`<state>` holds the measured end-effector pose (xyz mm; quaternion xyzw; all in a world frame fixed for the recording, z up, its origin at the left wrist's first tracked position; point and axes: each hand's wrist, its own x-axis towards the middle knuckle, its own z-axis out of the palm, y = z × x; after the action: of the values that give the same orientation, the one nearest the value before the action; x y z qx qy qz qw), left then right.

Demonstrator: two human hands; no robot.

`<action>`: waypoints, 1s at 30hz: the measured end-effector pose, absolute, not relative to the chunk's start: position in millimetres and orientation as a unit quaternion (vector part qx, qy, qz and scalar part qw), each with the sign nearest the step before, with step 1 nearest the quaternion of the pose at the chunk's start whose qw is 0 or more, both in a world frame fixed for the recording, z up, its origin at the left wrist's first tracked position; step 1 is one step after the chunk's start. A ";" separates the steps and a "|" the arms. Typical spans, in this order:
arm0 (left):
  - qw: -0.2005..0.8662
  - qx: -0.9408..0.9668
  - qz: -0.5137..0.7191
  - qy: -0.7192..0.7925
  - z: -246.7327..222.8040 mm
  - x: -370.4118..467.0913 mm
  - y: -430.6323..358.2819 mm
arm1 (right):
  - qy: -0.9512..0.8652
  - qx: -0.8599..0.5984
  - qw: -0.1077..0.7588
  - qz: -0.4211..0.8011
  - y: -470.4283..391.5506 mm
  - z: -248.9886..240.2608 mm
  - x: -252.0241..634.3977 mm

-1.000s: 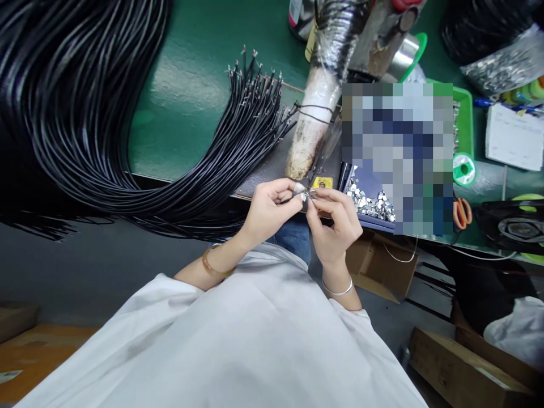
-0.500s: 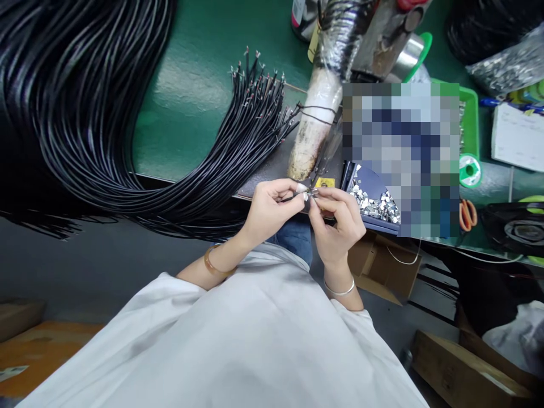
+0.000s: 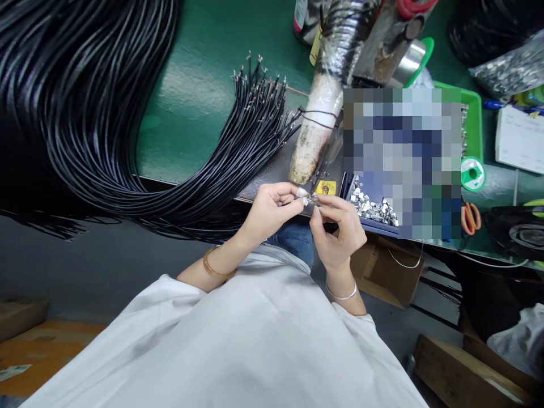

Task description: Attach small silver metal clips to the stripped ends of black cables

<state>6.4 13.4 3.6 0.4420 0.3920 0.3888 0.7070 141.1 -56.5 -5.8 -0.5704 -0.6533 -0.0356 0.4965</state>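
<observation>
My left hand [image 3: 274,211], with white coverings on its fingertips, pinches something small beside a tiny metal part [image 3: 313,199]. My right hand [image 3: 340,228] faces it, fingers closed around the other side of that part; the exact shape is too small to tell. Both hands are at the front edge of the bench, just below the tip of a plastic-wrapped roll [image 3: 312,124]. A yellow piece [image 3: 326,188] lies right above my right fingers. The blue tray [image 3: 374,228] with small metal pieces is to the right of my right hand.
A thick bundle of black cables [image 3: 204,181] with stripped ends crosses the green bench [image 3: 191,85] on the left. To the right are a green bin [image 3: 476,113], a solder spool [image 3: 472,174] and orange-handled scissors [image 3: 471,218]. An open cardboard box [image 3: 385,272] stands below.
The whole bench view has shifted slightly down and right. My hands stay together at the small part, with the right fingertips slightly changed in position.
</observation>
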 end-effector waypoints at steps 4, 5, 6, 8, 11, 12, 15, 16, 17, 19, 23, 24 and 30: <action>0.736 0.420 0.379 0.372 6.2 4.2 13.7 | -0.632 -0.593 0.498 0.004 -56.7 -0.7 140.4; 0.743 0.413 0.380 0.366 6.4 3.9 13.7 | -0.629 -0.598 0.497 0.014 -56.5 0.7 140.2; 0.747 0.406 0.382 0.362 6.2 3.9 13.7 | -0.627 -0.600 0.496 0.020 -56.3 1.8 140.0; 0.746 0.400 0.390 0.362 5.2 4.5 13.4 | -0.629 -0.600 0.494 0.022 -55.6 3.4 139.7; 0.731 0.411 0.398 0.372 3.9 6.5 12.6 | -0.631 -0.600 0.491 0.018 -53.5 3.9 139.5; 0.722 0.419 0.401 0.376 4.0 7.1 12.3 | -0.632 -0.601 0.489 0.017 -52.7 3.9 139.4; 0.695 0.441 0.415 0.388 6.6 8.0 11.5 | -0.635 -0.599 0.488 0.004 -50.6 5.1 138.8; 0.686 0.449 0.418 0.391 7.8 7.9 11.3 | -0.637 -0.597 0.487 -0.001 -50.3 5.9 138.6; 0.678 0.456 0.421 0.393 8.8 7.7 11.1 | -0.639 -0.597 0.485 -0.007 -50.2 6.7 138.4; 0.667 0.468 0.424 0.395 10.1 6.7 11.0 | -0.646 -0.595 0.478 -0.014 -50.9 7.9 138.3; 0.668 0.472 0.411 0.402 8.0 4.6 10.8 | -0.667 -0.585 0.462 -0.018 -54.5 5.8 138.9; 0.669 0.473 0.406 0.405 6.9 4.2 10.7 | -0.671 -0.583 0.458 -0.019 -55.4 4.6 139.1; 0.680 0.477 0.394 0.394 1.9 2.7 8.7 | -0.657 -0.592 0.466 -0.020 -57.7 3.3 139.3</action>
<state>2.7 8.7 1.9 0.4771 0.3944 0.3937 0.6795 139.3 -57.7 3.3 -0.5923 -0.6572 -0.0200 0.4657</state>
